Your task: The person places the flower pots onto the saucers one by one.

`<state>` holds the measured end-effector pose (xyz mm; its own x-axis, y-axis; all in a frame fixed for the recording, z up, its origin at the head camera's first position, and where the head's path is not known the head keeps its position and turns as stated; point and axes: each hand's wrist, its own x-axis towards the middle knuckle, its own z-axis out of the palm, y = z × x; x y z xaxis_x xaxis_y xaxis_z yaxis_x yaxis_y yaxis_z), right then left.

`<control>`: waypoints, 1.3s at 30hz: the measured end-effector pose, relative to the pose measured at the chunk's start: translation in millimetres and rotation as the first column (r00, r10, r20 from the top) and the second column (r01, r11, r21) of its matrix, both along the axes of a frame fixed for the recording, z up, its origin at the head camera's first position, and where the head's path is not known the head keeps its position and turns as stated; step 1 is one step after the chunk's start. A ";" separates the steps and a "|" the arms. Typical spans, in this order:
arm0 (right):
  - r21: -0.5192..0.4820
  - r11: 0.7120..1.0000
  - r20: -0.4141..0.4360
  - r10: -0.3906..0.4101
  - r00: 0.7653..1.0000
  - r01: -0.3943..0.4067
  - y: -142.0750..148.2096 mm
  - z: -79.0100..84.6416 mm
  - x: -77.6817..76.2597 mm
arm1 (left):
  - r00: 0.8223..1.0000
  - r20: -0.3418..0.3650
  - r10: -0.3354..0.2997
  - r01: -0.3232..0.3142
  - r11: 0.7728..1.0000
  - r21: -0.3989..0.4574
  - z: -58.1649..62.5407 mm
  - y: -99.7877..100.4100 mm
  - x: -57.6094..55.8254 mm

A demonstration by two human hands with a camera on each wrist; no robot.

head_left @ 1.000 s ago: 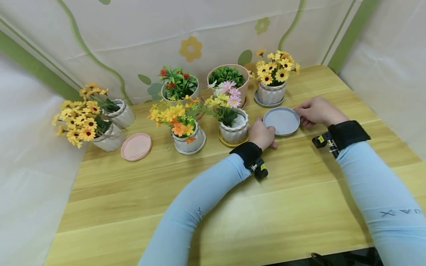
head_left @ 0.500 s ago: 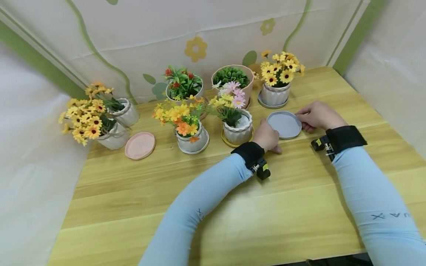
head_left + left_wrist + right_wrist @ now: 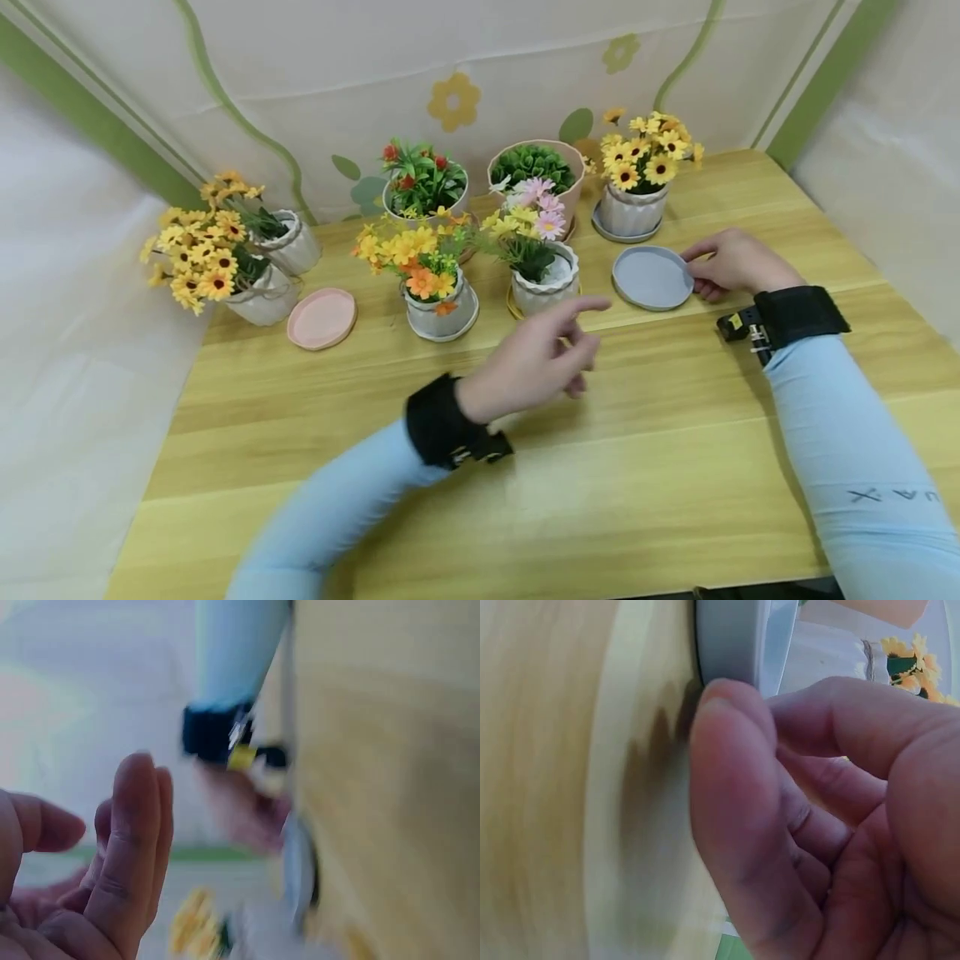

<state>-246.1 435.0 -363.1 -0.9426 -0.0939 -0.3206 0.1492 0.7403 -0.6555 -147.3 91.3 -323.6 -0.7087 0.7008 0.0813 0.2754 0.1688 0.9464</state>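
Observation:
A round grey-blue saucer (image 3: 652, 277) lies on the wooden table at the right of the head view. My right hand (image 3: 731, 265) pinches its right rim between thumb and finger; the right wrist view shows the thumb (image 3: 735, 765) against the edge of the saucer (image 3: 735, 641). Nearer the front, my left hand (image 3: 528, 362) is raised over the table, holding nothing. Its index finger is extended, and the left wrist view shows the fingers (image 3: 127, 855) fairly straight and apart from the thumb. Just beyond this hand stands a white pot (image 3: 546, 292) with pink and yellow flowers on a yellow saucer.
A pink saucer (image 3: 322, 319) lies at left, near two white pots with yellow flowers (image 3: 262, 296). A pot with orange flowers (image 3: 438, 312) stands mid-table. Behind are a red-flowered pot (image 3: 425, 200), a pink pot (image 3: 572, 196) and a sunflower pot (image 3: 633, 212).
My left hand has let go of the saucer's left side and drawn back left and toward me. My right hand stays at the saucer's right rim. The head view has shifted slightly.

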 end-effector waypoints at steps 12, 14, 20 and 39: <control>0.030 0.999 0.006 -0.010 1.000 0.010 13.6 2.1 6.9 | 0.839 -0.101 0.534 -0.539 0.842 -0.018 -18.1 -195.0 -37.3; 0.035 0.999 0.005 -0.008 1.000 0.008 14.0 2.9 6.9 | 0.777 -0.038 0.628 -0.629 0.777 -0.036 -26.3 -228.0 -45.8; 0.036 0.999 0.022 -0.015 1.000 0.014 13.6 2.5 6.3 | 0.547 0.322 0.773 -0.776 0.612 -0.150 -33.2 -315.7 -70.9; 0.011 1.000 0.050 -0.005 0.999 0.004 0.2 0.2 0.9 | 0.396 0.515 0.760 -0.752 0.591 -0.293 -25.2 -391.6 -116.7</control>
<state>-245.1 435.2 -362.9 -0.9258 -0.0860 -0.3680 0.1846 0.7468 -0.6390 -263.9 -300.3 -348.9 -0.8506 -0.1467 -0.5049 -0.5164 0.0523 0.8548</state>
